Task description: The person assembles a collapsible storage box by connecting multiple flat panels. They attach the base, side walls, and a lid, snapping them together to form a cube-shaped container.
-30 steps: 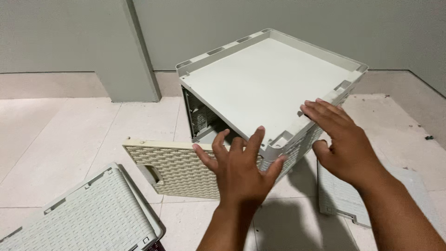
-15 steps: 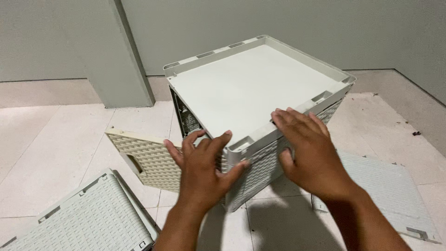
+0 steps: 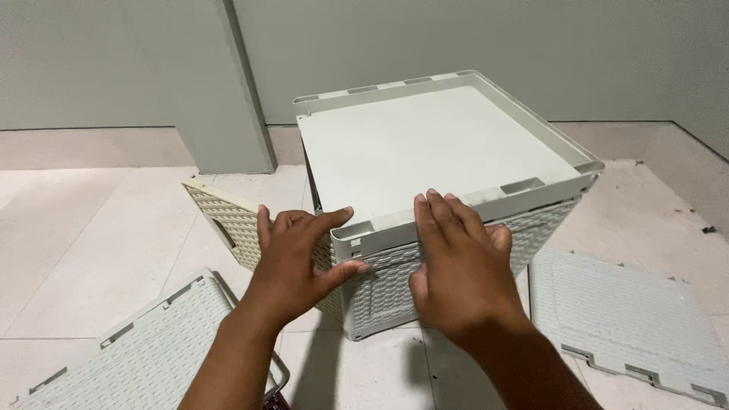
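- Head view, looking down onto a tiled floor beside a grey wall and pillar.
- Centre frame: pale grey woven-pattern plastic box [image 3: 456,190], flat white top panel up, nearest corner pointing toward 6 o'clock.
- Left hand [image 3: 292,262] at 9 o'clock of that corner: fingers spread flat on the left side wall, thumb hooked round the corner post just under the rim. Pressing, not clenched.
- Right hand [image 3: 459,266] at 3 o'clock of the corner: palm flat on the right woven wall, fingertips [image 3: 434,203] over the top rim. Open, nothing held inside.
- Both hands about equally near the corner, touching the box on either side of it.
- Beige woven panel [image 3: 224,216] with a handle slot at 9 o'clock, leaning by the box's left side behind the left hand; contact not clear.
- Grey lattice panel [image 3: 137,349] flat on the floor at 7 o'clock, apart from the box.
- Second grey panel [image 3: 630,319] flat at 4 o'clock, near the box.
- No packages, labels or signs visible.
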